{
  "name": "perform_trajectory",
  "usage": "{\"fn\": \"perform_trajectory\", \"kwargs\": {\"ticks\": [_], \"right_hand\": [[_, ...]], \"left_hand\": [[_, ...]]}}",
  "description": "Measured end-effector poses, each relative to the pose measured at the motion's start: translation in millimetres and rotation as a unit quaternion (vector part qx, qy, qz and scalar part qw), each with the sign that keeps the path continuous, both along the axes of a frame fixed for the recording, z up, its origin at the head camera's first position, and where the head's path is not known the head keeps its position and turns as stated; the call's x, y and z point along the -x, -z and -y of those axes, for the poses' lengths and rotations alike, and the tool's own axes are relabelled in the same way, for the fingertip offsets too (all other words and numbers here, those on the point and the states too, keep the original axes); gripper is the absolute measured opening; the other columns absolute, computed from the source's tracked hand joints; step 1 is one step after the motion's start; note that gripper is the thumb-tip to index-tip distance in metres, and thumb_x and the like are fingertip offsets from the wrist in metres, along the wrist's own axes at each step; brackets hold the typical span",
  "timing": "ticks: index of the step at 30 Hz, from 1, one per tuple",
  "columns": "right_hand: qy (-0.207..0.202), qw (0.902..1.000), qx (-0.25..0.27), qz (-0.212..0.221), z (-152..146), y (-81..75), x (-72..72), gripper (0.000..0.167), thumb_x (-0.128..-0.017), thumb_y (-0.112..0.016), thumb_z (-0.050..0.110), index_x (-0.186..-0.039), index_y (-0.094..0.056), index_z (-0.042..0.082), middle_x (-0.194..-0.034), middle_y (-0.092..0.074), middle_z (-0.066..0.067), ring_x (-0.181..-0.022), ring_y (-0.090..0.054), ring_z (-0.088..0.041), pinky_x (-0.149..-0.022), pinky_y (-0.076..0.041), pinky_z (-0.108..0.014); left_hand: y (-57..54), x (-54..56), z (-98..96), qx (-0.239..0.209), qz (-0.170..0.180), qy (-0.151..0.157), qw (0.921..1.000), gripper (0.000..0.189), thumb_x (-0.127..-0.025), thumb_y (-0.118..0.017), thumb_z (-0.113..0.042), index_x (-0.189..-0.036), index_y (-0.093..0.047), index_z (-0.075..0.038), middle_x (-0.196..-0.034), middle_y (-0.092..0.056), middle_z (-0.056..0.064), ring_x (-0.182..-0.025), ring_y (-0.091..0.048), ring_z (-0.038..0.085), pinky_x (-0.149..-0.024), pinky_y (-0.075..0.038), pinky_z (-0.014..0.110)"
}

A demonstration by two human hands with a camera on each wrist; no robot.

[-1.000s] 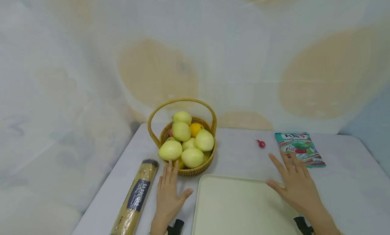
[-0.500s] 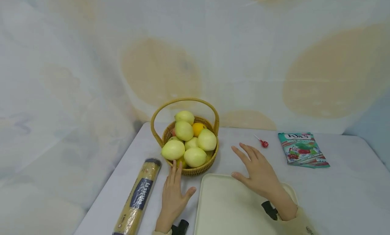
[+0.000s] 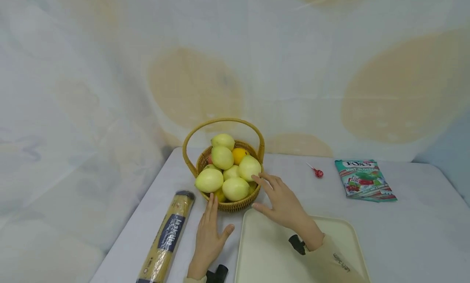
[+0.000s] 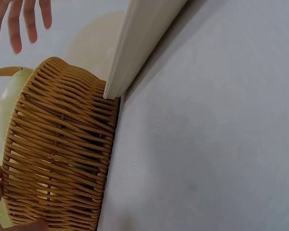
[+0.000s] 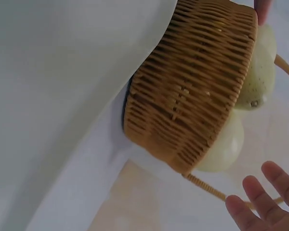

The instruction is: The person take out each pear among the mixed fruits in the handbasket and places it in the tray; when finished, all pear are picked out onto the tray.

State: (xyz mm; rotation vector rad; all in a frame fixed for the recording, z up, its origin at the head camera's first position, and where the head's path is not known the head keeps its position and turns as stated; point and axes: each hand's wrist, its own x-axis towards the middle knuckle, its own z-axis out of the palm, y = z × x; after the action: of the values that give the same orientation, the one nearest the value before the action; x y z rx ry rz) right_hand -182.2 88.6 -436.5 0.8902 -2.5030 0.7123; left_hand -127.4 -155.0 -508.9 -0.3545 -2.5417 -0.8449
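A wicker basket [image 3: 230, 206] with a tall arched handle holds several pale green, pear-like fruits [image 3: 235, 189] and an orange [image 3: 239, 155]. My left hand [image 3: 209, 240] is at the basket's front left, its fingers straight; in the left wrist view its fingertips lie against the weave. My right hand [image 3: 280, 202] hovers over the tray's back edge with spread, slightly bent fingers. Its fingertips overlap the basket's right rim in the head view. The right wrist view shows these fingers [image 5: 267, 199] apart from the wicker. Neither hand holds anything.
A cream tray [image 3: 268, 250] lies in front of the basket, under my right forearm. Along the left side is a pack of spaghetti [image 3: 167, 234]. A red lollipop [image 3: 318, 173] and a green candy bag [image 3: 365, 180] lie at the back right.
My right hand has swept left from beside the candy bag, across the tray, to the basket's right side. My left hand has stayed nearly still at the basket's front left.
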Motion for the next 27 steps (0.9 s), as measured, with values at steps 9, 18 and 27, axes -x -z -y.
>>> {"fn": "perform_trajectory", "kwargs": {"ticks": [9,18,27], "right_hand": [[-0.024,0.9996,0.013,-0.011,24.6,-0.6,9.0,0.067,-0.09,-0.063,0.047,-0.147,-0.041,0.016,-0.142,-0.049,-0.015,-0.123,-0.052,-0.036,-0.1,-0.047,-0.055],[-0.035,0.9993,0.013,-0.007,39.4,6.9,13.4,0.065,-0.094,-0.055,0.051,-0.147,-0.04,0.016,-0.143,-0.046,-0.017,-0.127,-0.049,-0.036,-0.097,-0.05,-0.053],[-0.025,0.9996,0.013,-0.001,52.3,8.5,16.7,0.067,-0.09,-0.065,0.041,-0.147,-0.042,0.014,-0.142,-0.048,-0.016,-0.127,-0.05,-0.036,-0.1,-0.047,-0.054]], "left_hand": [[-3.1,0.3,-0.5,-0.013,0.022,0.004,0.9997,0.086,-0.086,-0.069,-0.032,-0.153,-0.023,-0.003,-0.162,-0.019,0.014,-0.14,-0.034,0.044,-0.103,-0.036,0.068],[-2.9,1.8,-1.2,-0.021,0.025,0.004,0.9994,0.08,-0.093,-0.06,-0.042,-0.153,-0.023,-0.004,-0.163,-0.018,0.012,-0.142,-0.031,0.041,-0.105,-0.036,0.065],[-5.1,0.5,-3.1,-0.022,0.028,-0.005,0.9994,0.081,-0.089,-0.067,-0.026,-0.153,-0.023,-0.004,-0.162,-0.019,0.012,-0.141,-0.032,0.043,-0.105,-0.036,0.065]]}}
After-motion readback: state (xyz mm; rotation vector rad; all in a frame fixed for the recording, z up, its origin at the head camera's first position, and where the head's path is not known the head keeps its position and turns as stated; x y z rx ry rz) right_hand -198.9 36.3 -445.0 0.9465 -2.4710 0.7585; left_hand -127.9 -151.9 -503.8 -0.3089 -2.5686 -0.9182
